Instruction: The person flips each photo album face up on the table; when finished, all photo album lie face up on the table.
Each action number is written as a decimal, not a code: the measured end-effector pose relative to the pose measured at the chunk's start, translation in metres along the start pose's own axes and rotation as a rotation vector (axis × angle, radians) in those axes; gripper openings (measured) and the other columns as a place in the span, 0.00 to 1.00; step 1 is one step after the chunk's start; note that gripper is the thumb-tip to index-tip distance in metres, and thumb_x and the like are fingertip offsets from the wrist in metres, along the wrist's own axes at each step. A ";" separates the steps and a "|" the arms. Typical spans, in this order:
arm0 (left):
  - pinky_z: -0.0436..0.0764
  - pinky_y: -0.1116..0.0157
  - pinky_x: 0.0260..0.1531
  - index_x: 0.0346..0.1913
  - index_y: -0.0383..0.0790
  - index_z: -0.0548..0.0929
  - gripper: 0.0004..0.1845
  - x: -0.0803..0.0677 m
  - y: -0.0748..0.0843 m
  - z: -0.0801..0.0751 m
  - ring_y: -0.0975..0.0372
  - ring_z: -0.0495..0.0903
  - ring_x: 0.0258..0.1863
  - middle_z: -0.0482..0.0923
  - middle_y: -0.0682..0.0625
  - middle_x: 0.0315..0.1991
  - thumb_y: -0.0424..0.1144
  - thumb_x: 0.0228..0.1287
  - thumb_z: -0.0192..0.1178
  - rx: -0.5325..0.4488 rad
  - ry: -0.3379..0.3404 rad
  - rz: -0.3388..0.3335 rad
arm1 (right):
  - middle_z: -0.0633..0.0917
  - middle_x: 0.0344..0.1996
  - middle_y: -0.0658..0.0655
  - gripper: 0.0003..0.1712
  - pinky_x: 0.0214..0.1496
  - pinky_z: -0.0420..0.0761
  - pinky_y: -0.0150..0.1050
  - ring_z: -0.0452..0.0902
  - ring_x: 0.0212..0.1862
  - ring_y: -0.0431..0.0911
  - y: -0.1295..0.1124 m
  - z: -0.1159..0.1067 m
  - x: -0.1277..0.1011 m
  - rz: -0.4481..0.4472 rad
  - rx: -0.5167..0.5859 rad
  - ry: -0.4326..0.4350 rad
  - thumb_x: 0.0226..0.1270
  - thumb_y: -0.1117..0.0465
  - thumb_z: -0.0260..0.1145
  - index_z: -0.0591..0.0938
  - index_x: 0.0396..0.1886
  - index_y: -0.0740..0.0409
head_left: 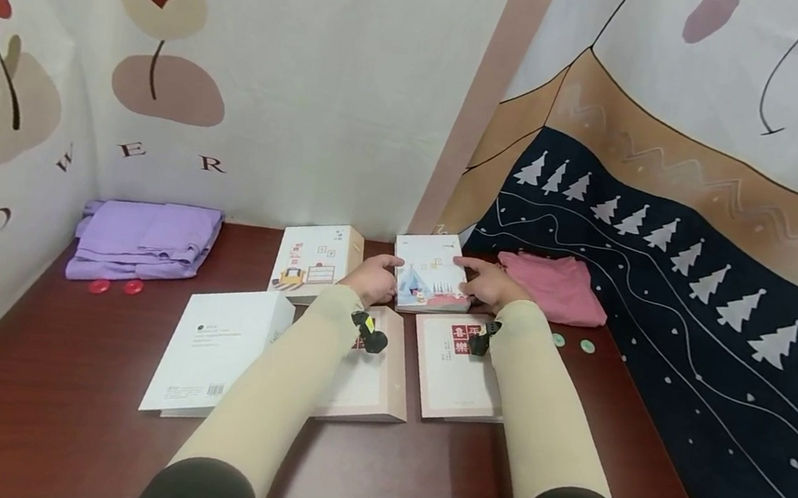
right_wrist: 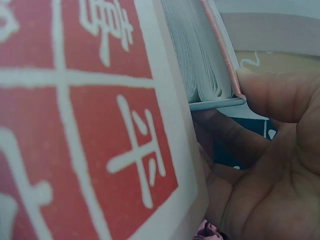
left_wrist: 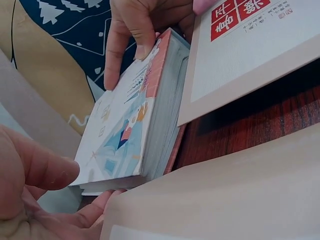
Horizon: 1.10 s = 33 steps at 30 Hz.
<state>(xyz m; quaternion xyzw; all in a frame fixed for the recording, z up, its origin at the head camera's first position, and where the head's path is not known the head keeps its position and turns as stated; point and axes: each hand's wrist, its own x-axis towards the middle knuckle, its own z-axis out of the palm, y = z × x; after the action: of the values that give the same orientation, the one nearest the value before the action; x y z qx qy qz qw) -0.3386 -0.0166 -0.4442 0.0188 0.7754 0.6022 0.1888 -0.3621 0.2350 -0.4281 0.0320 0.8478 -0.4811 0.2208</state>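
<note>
A thick white photo album [head_left: 429, 274] with a blue tent on its cover lies at the back middle of the table, between both hands. My left hand [head_left: 372, 279] holds its left side; in the left wrist view the thumb [left_wrist: 57, 170] is over the cover's edge and the fingertips are low against the side. At the opposite side my right hand [head_left: 491, 285] grips the album, thumb at the cover and fingers below the edge. The right wrist view shows its bulging pages [right_wrist: 200, 55]. Two albums with red characters, one left [head_left: 370, 380] and one right [head_left: 453, 382], lie under the forearms.
Another illustrated album [head_left: 314, 263] stands left of the left hand, with a white one [head_left: 219, 351] nearer. Folded purple cloth [head_left: 146, 241] and red discs [head_left: 132, 287] lie far left. Pink cloth [head_left: 553, 289] and green discs [head_left: 587, 346] lie right. Printed curtains [head_left: 314, 86] hang behind.
</note>
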 end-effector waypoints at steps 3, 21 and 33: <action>0.76 0.68 0.34 0.78 0.40 0.69 0.34 0.002 -0.001 0.000 0.64 0.70 0.26 0.74 0.36 0.59 0.22 0.68 0.47 0.025 0.005 -0.001 | 0.71 0.69 0.65 0.39 0.48 0.83 0.42 0.79 0.48 0.49 0.001 0.001 0.000 -0.001 0.020 0.000 0.79 0.71 0.56 0.62 0.85 0.46; 0.76 0.65 0.43 0.78 0.46 0.71 0.36 0.005 0.006 0.011 0.52 0.76 0.53 0.72 0.39 0.69 0.21 0.68 0.49 0.021 0.056 -0.004 | 0.71 0.68 0.64 0.38 0.49 0.79 0.36 0.76 0.51 0.49 -0.002 0.003 0.000 -0.019 0.017 -0.029 0.80 0.71 0.56 0.61 0.85 0.46; 0.82 0.59 0.56 0.78 0.41 0.69 0.35 -0.004 0.009 0.003 0.51 0.80 0.55 0.74 0.34 0.66 0.20 0.69 0.48 -0.081 0.058 0.065 | 0.80 0.63 0.66 0.31 0.59 0.80 0.45 0.77 0.58 0.54 -0.009 0.017 -0.008 -0.186 -0.146 0.188 0.74 0.65 0.67 0.75 0.75 0.58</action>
<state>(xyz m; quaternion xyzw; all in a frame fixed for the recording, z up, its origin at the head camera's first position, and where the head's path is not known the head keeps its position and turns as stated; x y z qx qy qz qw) -0.3353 -0.0127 -0.4353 0.0189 0.7545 0.6393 0.1474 -0.3515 0.2171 -0.4252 -0.0178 0.8968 -0.4313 0.0968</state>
